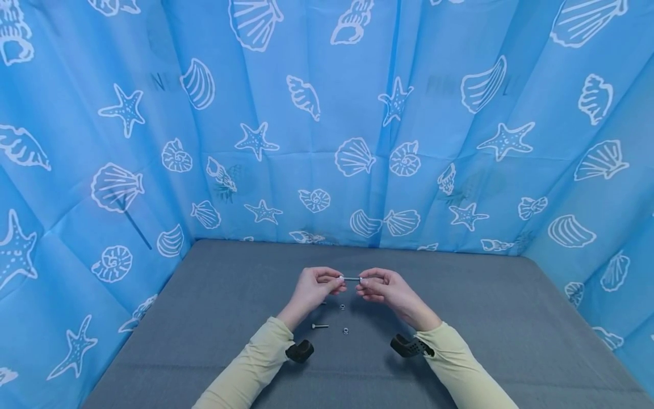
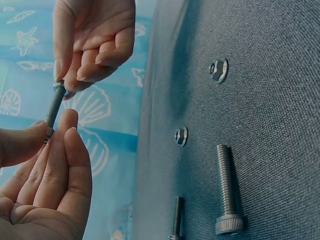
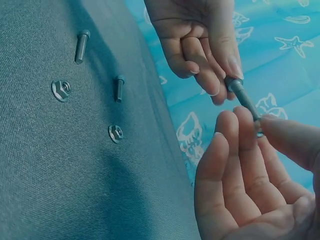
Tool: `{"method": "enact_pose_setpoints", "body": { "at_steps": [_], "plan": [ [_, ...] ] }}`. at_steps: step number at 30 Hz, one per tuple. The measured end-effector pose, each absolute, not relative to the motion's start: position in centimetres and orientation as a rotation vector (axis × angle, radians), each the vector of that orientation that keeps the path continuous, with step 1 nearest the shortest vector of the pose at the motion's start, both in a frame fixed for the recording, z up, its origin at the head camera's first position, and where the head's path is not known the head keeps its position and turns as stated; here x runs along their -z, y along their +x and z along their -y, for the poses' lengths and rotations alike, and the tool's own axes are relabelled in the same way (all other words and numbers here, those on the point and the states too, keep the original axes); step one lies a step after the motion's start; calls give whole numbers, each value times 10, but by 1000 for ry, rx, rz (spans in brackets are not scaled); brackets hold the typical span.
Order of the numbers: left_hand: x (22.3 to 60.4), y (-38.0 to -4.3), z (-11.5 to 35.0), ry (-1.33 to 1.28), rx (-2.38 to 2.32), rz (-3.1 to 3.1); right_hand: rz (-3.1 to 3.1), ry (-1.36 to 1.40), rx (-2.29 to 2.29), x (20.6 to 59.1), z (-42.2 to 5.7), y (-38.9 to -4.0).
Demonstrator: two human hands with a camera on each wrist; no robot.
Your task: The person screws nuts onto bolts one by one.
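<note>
My left hand point(image 1: 317, 284) pinches a metal socket-head bolt point(image 1: 351, 279) by its head, between thumb and fingers. From the other side my right hand point(image 1: 386, 288) pinches a flange nut point(image 3: 258, 128) at the bolt's threaded end. The bolt's bare shank point(image 3: 246, 101) spans the gap between the hands, held above the table. Thumb and fingertips partly hide both the nut and the bolt head point(image 3: 234, 83).
On the grey cloth-covered table point(image 1: 245, 289) lie a bolt point(image 1: 320, 326) and a flange nut point(image 1: 346, 330), nearer me. Beyond them are another bolt point(image 3: 119, 89) and another nut point(image 1: 343, 307). A blue shell-print curtain point(image 1: 327, 130) surrounds the table's back and sides.
</note>
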State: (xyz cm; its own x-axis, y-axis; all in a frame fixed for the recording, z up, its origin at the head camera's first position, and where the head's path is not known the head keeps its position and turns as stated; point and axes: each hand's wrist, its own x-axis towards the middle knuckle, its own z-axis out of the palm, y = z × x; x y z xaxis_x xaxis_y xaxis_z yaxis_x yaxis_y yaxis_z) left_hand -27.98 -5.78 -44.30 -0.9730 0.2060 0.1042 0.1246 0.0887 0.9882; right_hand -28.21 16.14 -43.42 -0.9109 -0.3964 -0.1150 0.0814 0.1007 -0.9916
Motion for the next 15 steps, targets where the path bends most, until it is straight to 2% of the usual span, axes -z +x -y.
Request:
{"method": "enact_pose_setpoints", "body": {
  "at_steps": [6,15],
  "plan": [
    [444,-280,56,355,-2064,-2260,-2055,-258,1838,435,-160,-281],
    [442,-278,57,339,-2050,-2269,-1974,-347,1893,434,-164,-280]
  ]
}}
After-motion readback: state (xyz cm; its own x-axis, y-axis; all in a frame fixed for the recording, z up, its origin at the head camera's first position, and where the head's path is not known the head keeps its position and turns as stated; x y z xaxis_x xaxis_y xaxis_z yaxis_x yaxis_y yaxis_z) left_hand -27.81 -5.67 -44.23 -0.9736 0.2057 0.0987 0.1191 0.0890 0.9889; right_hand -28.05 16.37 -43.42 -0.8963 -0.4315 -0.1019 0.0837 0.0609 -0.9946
